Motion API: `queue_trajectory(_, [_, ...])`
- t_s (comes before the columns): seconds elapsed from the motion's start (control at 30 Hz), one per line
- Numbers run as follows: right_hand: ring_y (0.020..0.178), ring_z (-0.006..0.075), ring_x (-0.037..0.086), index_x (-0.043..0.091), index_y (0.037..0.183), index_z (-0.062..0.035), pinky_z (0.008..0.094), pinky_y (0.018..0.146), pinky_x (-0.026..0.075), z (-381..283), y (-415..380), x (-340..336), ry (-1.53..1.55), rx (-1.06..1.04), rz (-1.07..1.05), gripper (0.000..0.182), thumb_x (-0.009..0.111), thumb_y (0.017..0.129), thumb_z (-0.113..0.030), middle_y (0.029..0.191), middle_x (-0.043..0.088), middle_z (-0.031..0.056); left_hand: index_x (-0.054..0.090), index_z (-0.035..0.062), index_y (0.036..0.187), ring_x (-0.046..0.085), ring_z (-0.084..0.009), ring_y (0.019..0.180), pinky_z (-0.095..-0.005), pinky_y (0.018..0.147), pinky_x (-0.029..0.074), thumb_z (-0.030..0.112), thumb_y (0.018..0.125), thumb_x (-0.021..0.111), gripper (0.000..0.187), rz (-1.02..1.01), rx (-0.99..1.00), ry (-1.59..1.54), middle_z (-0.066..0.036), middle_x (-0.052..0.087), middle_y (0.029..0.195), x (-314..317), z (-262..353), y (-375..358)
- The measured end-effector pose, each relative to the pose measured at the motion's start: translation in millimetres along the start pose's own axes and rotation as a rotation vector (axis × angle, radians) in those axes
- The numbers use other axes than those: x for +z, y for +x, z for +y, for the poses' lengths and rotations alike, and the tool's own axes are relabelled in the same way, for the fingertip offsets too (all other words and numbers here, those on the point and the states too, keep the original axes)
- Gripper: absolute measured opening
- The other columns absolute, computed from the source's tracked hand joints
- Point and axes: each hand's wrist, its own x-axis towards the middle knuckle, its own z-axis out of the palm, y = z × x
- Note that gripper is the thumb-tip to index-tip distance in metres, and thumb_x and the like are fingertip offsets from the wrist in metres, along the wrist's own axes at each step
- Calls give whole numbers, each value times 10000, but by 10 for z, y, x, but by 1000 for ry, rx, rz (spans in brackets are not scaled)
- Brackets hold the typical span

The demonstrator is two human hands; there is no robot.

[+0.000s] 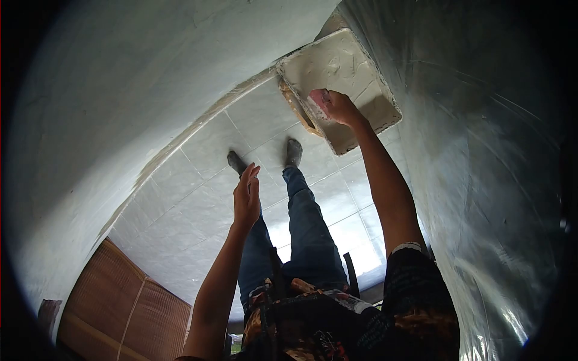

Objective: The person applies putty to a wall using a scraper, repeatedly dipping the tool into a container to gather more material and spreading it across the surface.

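My right hand [342,109] is closed on a pinkish, whitish-smeared tool [320,101], held over the near left part of a rectangular tray [394,114]. Pale, wet-looking paste [337,63] covers the tray's inside, with marks across its surface. My left hand [246,195] is raised above my legs, fingers extended and holding nothing. It is well away from the tray.
A pale wall [120,78] curves along the left. Clear plastic sheeting [481,150] hangs on the right. A brown ribbed panel [132,301] stands at lower left. My feet are on the tiled floor [198,156]. A brownish, paste-stained piece [299,108] lies beside the tray.
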Motion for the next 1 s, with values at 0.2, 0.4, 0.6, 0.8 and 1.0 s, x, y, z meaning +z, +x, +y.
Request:
queue_trajectory(0.2, [997, 259, 684, 590, 1251, 54, 393, 881, 530, 338, -34, -144, 80, -15, -218, 361, 626, 971, -169, 1100, 715, 198, 480, -11, 1466, 614, -351, 1288, -421, 1093, 446, 122, 1067, 448, 422, -2, -2, 17, -253, 633, 1369, 22, 14, -10])
queue_trajectory(0.4, [1030, 287, 703, 614, 1261, 27, 421, 876, 557, 799, 41, -20, 361, 14, -366, 355, 650, 964, -165, 1155, 716, 168, 474, -11, 1472, 609, -355, 1295, -429, 1107, 440, 127, 1069, 449, 427, -13, 4, 33, -257, 627, 1377, 41, 37, -23])
queue_trajectory(0.6, [1073, 213, 673, 547, 1340, -5, 397, 966, 556, 723, -263, -357, 672, 339, -559, 407, 684, 985, -150, 1263, 650, 94, 475, -17, 1469, 603, -356, 1306, -427, 1118, 433, 140, 1074, 457, 426, -5, 4, 5, -256, 627, 1376, 37, 69, -35])
queue_trajectory(0.8, [1005, 200, 707, 577, 1239, -8, 403, 970, 570, 635, -717, -574, 1227, 109, -538, 339, 696, 986, -199, 1090, 702, 94, 465, -11, 1479, 611, -353, 1296, -423, 1111, 440, 154, 1072, 455, 440, 5, -24, -3, -250, 627, 1381, -93, 394, -67])
queue_trajectory(1.0, [855, 169, 741, 530, 1215, -53, 358, 769, 624, -308, -1377, -911, 1465, -223, -499, 358, 702, 985, -268, 1015, 720, 63, 461, 1, 1490, 579, -365, 1334, -438, 1132, 418, 160, 1066, 435, 454, 71, 186, 28, -252, 611, 1400, -302, 896, -51])
